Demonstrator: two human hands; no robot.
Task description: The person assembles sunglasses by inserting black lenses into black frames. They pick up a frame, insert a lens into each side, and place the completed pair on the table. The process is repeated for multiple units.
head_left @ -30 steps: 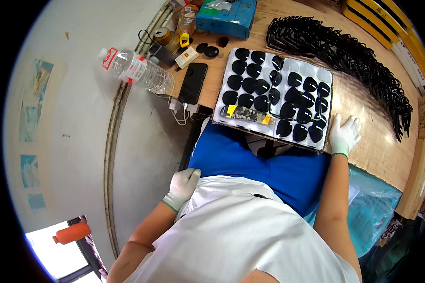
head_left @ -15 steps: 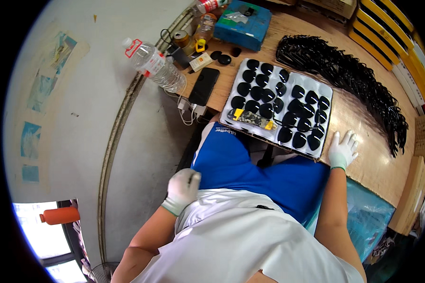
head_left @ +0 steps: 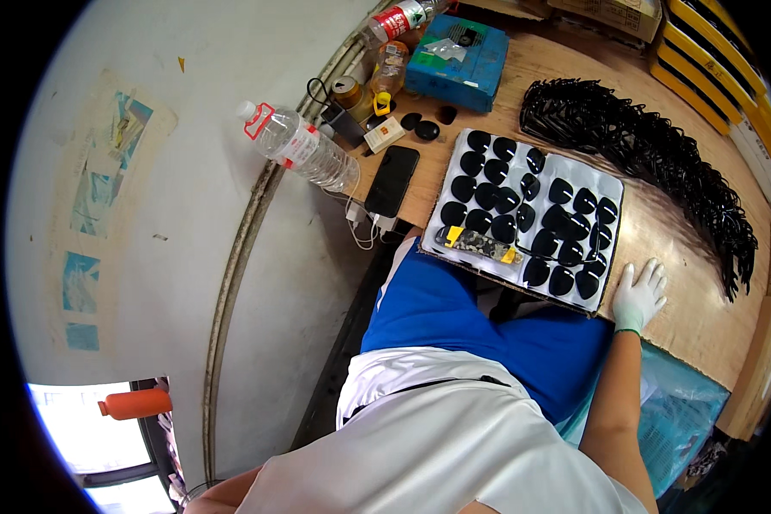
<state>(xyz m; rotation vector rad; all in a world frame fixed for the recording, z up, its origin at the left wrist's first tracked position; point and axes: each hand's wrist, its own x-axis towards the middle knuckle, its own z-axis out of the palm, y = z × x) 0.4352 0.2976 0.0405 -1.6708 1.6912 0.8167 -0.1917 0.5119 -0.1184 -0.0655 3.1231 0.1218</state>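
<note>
My right hand, in a white glove, lies flat on the wooden table with its fingers spread, holding nothing. Beside it is a white tray with rows of black sunglass lenses. One thin black spectacle frame seems to lie among the lenses, though it is hard to make out. Across the tray's near left part rests a long, narrow camouflage-patterned piece with yellow ends. My left hand is out of sight; only a bit of the left upper arm shows at the lower edge.
A long curved heap of black spectacle frames lies beyond the tray. At the left stand a large clear bottle, a phone, a small box and a blue case. Yellow boxes are stacked far right.
My left hand has dropped from beside my waist out of the picture. My right hand stays flat on the table. The whole view has shifted slightly.
</note>
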